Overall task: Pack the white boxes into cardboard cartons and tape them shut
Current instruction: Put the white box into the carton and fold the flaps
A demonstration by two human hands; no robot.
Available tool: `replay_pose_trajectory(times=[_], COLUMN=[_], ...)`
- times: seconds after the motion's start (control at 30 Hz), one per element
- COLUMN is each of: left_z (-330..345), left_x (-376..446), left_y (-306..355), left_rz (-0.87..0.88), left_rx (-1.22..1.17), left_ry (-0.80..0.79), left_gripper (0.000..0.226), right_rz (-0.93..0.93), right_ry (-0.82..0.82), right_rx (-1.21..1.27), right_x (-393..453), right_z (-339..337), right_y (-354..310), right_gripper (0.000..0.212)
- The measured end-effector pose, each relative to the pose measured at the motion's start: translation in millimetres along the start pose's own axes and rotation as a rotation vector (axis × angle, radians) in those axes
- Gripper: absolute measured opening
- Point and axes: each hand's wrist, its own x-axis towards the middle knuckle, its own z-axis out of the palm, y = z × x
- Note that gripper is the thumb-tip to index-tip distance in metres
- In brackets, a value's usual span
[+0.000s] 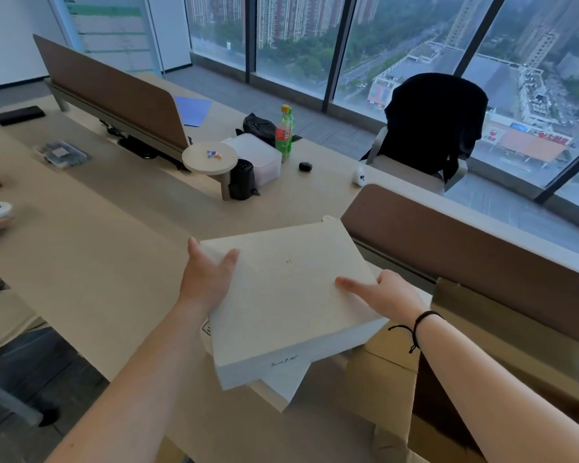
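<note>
A person's left hand (208,279) and right hand (386,294) are gripping opposite edges of a white box (288,295), thumbs on top, holding it above the desk (114,235), while the open cardboard carton (482,379) is waiting lower right, nearer the right hand.

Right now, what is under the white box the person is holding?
Under the white box, a second white box shows only by its near corner. An open cardboard carton sits lower right. The rest of the desk underneath is covered.
</note>
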Motion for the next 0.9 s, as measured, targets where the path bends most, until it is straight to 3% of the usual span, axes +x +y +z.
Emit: replay_pose_trajectory(times=[0.2, 0.4, 0.5, 0.7, 0.9], left_z=[-0.4, -0.1, 1.0, -6.6, -4.6], left_x=[-32.1, -58.3, -59.4, -52.9, -55.3], left_y=[-14.0, -33.0, -34.8, -26.9, -9.4], left_rz=[-0.064, -0.173, -0.215, -0.236, -0.217], left_rx=[-0.204, -0.537, -0.618, -0.638, -0.619], left_ry=[-0.030, -0.168, -0.190, -0.244, -0.289], left_gripper=[0.053, 0.038, 0.025, 0.021, 0.019], right_rz=[-0.116, -0.018, 0.011, 0.036, 0.039], right_ry=[-0.213, -0.509, -0.485, -0.411, -0.404], right_rx=[0.179, 0.525, 0.598, 0.664, 0.705], right_x=[15.0, 21.8, 26.1, 9.8, -2.7], right_z=[1.2, -11.0, -7.4, -0.7, -12.2], right_y=[2.3, -0.4, 5.3, 9.3, 20.0], right_gripper=[0.054, 0.045, 0.055, 0.031, 0.027])
